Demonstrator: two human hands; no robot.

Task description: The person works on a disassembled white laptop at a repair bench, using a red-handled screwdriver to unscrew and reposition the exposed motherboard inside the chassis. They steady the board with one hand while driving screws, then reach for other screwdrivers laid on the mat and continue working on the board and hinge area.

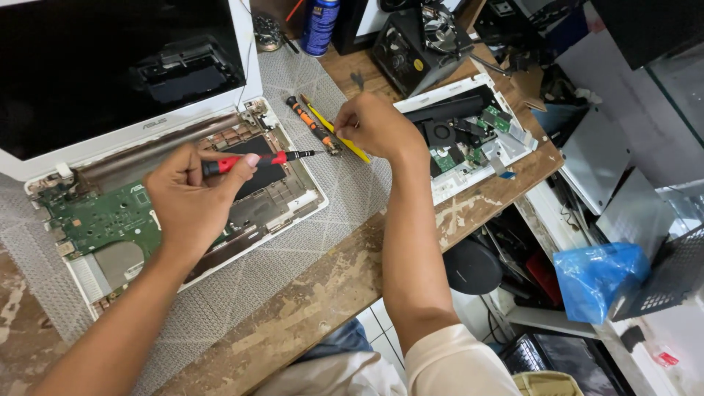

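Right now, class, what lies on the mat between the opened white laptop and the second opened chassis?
In the head view, an orange-and-black screwdriver and a yellow pry tool under the right hand.

One camera sits on the person's head. It looks down and forward at the tabletop [330, 293] from close up, and the near edge runs slanted across the bottom.
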